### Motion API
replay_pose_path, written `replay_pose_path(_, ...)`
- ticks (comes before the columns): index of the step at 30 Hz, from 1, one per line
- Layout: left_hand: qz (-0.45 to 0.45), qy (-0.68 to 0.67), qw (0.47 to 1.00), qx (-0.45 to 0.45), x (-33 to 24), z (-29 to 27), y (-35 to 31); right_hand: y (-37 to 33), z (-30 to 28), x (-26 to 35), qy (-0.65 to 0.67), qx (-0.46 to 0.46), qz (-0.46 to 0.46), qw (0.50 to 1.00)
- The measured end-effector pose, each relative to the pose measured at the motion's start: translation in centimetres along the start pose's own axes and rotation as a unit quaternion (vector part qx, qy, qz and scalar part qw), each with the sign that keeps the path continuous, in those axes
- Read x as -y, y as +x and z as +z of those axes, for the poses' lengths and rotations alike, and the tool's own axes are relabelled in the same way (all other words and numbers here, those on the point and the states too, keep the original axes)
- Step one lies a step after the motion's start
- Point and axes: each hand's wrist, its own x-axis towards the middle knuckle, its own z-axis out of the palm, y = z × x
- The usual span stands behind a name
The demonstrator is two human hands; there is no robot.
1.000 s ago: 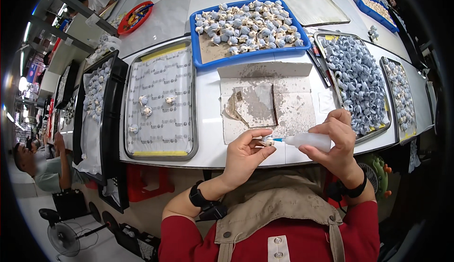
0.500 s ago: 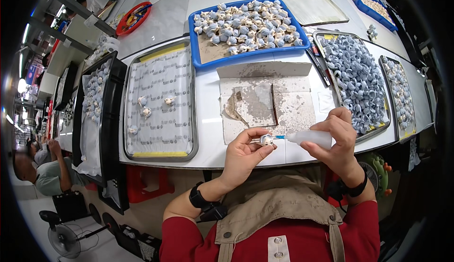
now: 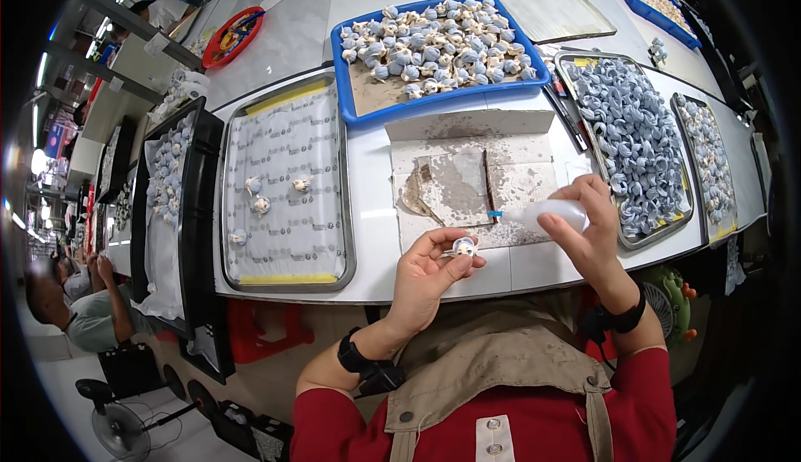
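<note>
Between thumb and fingers, my left hand grips a small white-and-blue figurine just in front of the table's near edge. My right hand is closed round a whitish squeeze bottle, held on its side with its blue tip pointing left. That tip is apart from the figurine, over the lower edge of a stained cardboard sheet. On the paper-lined metal tray to the left lie several similar figurines.
A blue tray heaped with blue-and-cream figurines stands behind the cardboard. Right of it, a metal tray holds many grey-blue pieces. A black crate stands at the left, a red basket farther back. Another person sits far left.
My right hand has lifted the bottle up and away, so its blue tip has left the figurine. The left hand still holds the figurine, slightly lower and turned.
</note>
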Motion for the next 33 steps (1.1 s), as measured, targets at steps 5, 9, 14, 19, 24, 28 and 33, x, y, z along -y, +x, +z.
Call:
replay_pose_path(5, -0.079, -0.118, 0.984, 0.112, -0.8, -0.4, 0.0, 0.5, 2.7, -3.2, 0.066, 0.040, 0.122, 0.990)
replay_pose_path(9, -0.113, -0.112, 0.972, 0.172, -0.9, -0.1, 0.4, 1.6, -0.9, -4.3, -0.160, -0.029, -0.029, 0.986)
replay_pose_path(14, -0.108, -0.079, 0.975, 0.176, -0.4, 0.2, 0.7, 2.5, -8.0, -8.1, -0.379, -0.119, 0.042, 0.917)
replay_pose_path(19, -0.114, -0.061, 0.976, 0.177, -0.3, 0.9, 0.7, 2.8, -10.5, -9.1, -0.424, -0.088, 0.079, 0.898)
replay_pose_path(24, -0.109, -0.041, 0.983, 0.143, -0.3, 2.2, 0.9, 4.0, -10.2, -10.2, -0.436, -0.067, 0.066, 0.895)
replay_pose_path(28, -0.095, -0.038, 0.987, 0.121, 0.1, 2.4, 1.1, 3.6, -9.9, -10.5, -0.426, -0.056, 0.063, 0.901)
replay_pose_path(33, -0.099, -0.034, 0.988, 0.115, 0.4, 2.5, 1.0, 3.5, -9.7, -10.4, -0.422, -0.029, 0.061, 0.904)
